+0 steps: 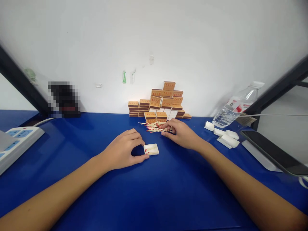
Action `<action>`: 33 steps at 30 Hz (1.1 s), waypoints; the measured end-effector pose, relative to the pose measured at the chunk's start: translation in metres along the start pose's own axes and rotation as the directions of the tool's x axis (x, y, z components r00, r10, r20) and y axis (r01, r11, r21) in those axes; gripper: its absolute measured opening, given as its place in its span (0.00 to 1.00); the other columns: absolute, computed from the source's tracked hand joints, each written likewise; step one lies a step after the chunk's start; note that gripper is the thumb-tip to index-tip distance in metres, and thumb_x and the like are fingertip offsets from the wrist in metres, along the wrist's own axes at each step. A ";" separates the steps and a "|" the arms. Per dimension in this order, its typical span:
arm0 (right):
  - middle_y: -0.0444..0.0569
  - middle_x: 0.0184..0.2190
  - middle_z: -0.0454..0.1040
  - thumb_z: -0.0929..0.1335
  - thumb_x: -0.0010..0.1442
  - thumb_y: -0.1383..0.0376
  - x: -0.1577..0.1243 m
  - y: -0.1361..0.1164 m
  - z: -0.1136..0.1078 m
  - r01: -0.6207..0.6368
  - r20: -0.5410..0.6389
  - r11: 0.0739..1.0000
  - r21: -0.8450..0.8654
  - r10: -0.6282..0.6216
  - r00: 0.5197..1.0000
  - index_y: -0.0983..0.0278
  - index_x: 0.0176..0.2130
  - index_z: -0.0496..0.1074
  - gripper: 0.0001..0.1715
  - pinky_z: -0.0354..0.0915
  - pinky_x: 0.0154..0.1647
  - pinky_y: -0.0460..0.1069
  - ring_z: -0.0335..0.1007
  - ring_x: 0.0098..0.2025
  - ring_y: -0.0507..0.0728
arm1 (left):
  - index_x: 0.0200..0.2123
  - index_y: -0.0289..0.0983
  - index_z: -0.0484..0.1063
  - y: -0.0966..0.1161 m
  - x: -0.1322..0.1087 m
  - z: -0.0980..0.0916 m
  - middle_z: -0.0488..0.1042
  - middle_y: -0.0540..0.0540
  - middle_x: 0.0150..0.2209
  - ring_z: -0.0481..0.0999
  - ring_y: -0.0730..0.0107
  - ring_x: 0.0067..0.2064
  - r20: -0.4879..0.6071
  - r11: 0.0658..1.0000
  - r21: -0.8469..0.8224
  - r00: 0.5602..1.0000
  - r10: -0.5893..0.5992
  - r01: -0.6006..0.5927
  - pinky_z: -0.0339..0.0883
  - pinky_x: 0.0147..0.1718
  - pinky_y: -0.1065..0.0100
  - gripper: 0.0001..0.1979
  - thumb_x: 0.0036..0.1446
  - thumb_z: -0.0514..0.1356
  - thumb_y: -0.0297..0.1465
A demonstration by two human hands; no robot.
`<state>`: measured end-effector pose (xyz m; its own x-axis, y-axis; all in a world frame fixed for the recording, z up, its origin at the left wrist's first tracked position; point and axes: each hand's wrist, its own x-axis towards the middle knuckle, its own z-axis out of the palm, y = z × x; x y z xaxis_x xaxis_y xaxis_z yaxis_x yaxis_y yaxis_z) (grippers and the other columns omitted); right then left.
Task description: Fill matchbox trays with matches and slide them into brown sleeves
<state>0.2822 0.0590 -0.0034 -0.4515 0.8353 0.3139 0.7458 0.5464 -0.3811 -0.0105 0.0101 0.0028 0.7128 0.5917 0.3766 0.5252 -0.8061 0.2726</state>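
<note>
A small white matchbox tray lies on the blue table with a few red-tipped matches in it. My left hand holds the tray's left end between thumb and fingers. Beyond it is a loose pile of red-tipped matches. My right hand is at the pile's right side, its thumb and fingertips closed around match ends; how many it grips is hidden. Orange matchboxes stand stacked behind the pile, against the wall.
Several white trays, a clear bottle and a phone on a stand are at the right. A power strip lies at the left. A pixelated dark object stands at the back left.
</note>
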 end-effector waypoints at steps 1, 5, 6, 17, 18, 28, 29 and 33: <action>0.50 0.39 0.74 0.71 0.67 0.59 0.001 0.001 0.002 -0.007 0.010 1.000 -0.004 0.007 1.000 0.63 0.45 0.76 0.10 0.64 0.41 0.52 0.71 0.39 0.58 | 0.42 0.38 0.79 0.000 0.000 0.000 0.78 0.44 0.40 0.74 0.59 0.44 0.002 1.000 0.001 1.000 0.000 0.000 0.71 0.47 0.57 0.13 0.62 0.68 0.41; 0.51 0.40 0.74 0.69 0.68 0.62 0.002 -0.002 0.008 -0.026 0.013 0.999 0.022 0.025 1.000 0.63 0.41 0.74 0.06 0.65 0.42 0.52 0.72 0.39 0.57 | 0.42 0.38 0.79 0.000 0.000 0.000 0.78 0.44 0.40 0.74 0.58 0.44 0.006 1.000 0.011 1.000 -0.009 0.009 0.71 0.46 0.57 0.13 0.62 0.68 0.42; 0.51 0.40 0.74 0.69 0.68 0.62 0.002 -0.003 0.009 -0.021 0.008 0.999 0.028 0.021 1.000 0.63 0.40 0.74 0.06 0.65 0.42 0.52 0.72 0.40 0.57 | 0.42 0.38 0.79 0.000 0.000 0.000 0.78 0.44 0.40 0.74 0.58 0.44 0.009 1.000 0.010 1.000 -0.010 0.010 0.71 0.46 0.56 0.13 0.62 0.68 0.42; 0.52 0.43 0.71 0.70 0.70 0.63 0.023 -0.023 0.025 0.068 0.019 0.996 -0.051 -0.067 0.998 0.63 0.44 0.74 0.06 0.66 0.48 0.53 0.70 0.46 0.60 | 0.42 0.36 0.79 -0.001 0.001 0.000 0.77 0.44 0.39 0.74 0.58 0.43 -0.007 1.000 0.014 1.000 0.003 -0.003 0.71 0.45 0.57 0.14 0.62 0.68 0.41; 0.52 0.43 0.71 0.70 0.70 0.63 0.023 -0.023 0.025 0.050 0.031 0.997 -0.056 -0.048 0.998 0.64 0.42 0.74 0.06 0.67 0.48 0.53 0.70 0.45 0.60 | 0.42 0.36 0.79 -0.001 0.001 0.000 0.77 0.44 0.39 0.74 0.58 0.43 -0.008 1.000 0.016 1.000 0.004 -0.003 0.71 0.45 0.57 0.14 0.62 0.68 0.41; 0.57 0.44 0.72 0.68 0.72 0.65 0.013 -0.034 0.014 0.049 0.173 0.959 -0.280 0.000 0.985 0.66 0.42 0.71 0.06 0.67 0.50 0.55 0.72 0.47 0.62 | 0.42 0.37 0.79 -0.002 -0.001 0.002 0.78 0.44 0.39 0.74 0.58 0.44 -0.021 1.000 0.024 1.000 0.010 -0.010 0.71 0.46 0.57 0.14 0.62 0.68 0.42; 0.57 0.44 0.72 0.67 0.72 0.65 0.010 -0.034 0.013 0.053 0.182 0.958 -0.280 -0.001 0.983 0.66 0.42 0.71 0.06 0.67 0.50 0.55 0.72 0.46 0.62 | 0.41 0.37 0.79 -0.003 -0.002 0.002 0.78 0.44 0.39 0.74 0.58 0.44 -0.022 1.000 0.026 1.000 0.009 -0.008 0.71 0.47 0.57 0.14 0.62 0.68 0.42; 0.57 0.44 0.72 0.66 0.73 0.66 0.002 -0.035 0.008 0.045 0.205 0.960 -0.277 0.013 0.979 0.66 0.42 0.70 0.06 0.67 0.47 0.54 0.71 0.43 0.61 | 0.41 0.37 0.79 -0.004 -0.002 0.001 0.78 0.44 0.39 0.74 0.58 0.44 -0.017 1.000 0.026 1.000 0.002 -0.002 0.71 0.46 0.57 0.14 0.62 0.68 0.42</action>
<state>0.2516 0.0424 0.0038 -0.5328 0.8371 0.1242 0.8309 0.5453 -0.1110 -0.0129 0.0120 -0.0001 0.7058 0.5897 0.3925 0.5358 -0.8069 0.2486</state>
